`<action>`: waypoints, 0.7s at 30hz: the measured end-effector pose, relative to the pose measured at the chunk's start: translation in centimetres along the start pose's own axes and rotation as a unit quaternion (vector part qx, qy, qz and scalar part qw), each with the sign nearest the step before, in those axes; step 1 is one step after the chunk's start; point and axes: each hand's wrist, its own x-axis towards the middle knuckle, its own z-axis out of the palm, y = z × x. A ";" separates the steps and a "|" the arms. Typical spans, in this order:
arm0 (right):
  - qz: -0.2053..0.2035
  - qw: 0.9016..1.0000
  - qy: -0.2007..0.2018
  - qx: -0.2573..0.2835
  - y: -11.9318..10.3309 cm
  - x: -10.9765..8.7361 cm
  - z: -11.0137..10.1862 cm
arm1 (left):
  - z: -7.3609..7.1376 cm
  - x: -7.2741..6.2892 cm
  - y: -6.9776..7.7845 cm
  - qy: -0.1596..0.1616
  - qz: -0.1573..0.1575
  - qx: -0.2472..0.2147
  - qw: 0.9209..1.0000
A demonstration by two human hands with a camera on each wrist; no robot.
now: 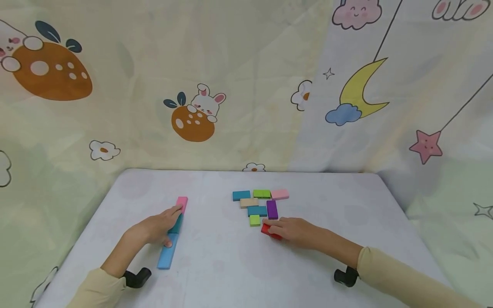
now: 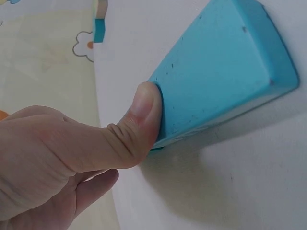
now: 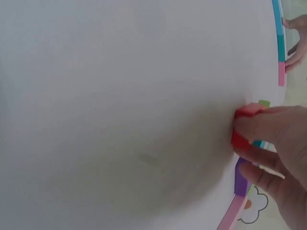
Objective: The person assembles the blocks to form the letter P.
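Observation:
On the left of the table, a pink block (image 1: 182,200), a teal block (image 1: 176,224) and a light blue block (image 1: 166,256) lie end to end in a slanting row. My left hand (image 1: 155,227) spans this row, its fingertips at the pink block and its thumb against the light blue one. The left wrist view shows the thumb (image 2: 146,105) pressed to that block's edge; the other fingertips are hidden there. With my right hand (image 1: 294,232) I pinch a red block (image 3: 241,139) between thumb and fingers, close beside a purple block (image 1: 272,209) and a small lime green block (image 1: 254,220).
Beyond the right hand lies a cluster of flat blocks: a blue block (image 1: 241,196), a green block (image 1: 262,193), a light pink block (image 1: 280,194), a beige block (image 1: 248,202) and another blue block (image 1: 256,211). A printed cloth (image 1: 246,64) hangs behind the white table (image 1: 215,273).

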 end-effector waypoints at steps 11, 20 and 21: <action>0.001 0.977 -0.057 0.203 0.5 2.8 -2.4 | 0.0 0.0 -0.2 0.001 -0.007 0.004 1.000; -0.012 0.921 0.160 0.354 -1.5 12.9 -4.7 | 0.4 -0.1 -0.9 -0.013 -0.009 -0.024 1.000; -0.002 0.916 0.175 0.360 -1.8 14.5 -4.6 | 0.4 -0.1 -1.1 -0.014 -0.009 -0.032 0.999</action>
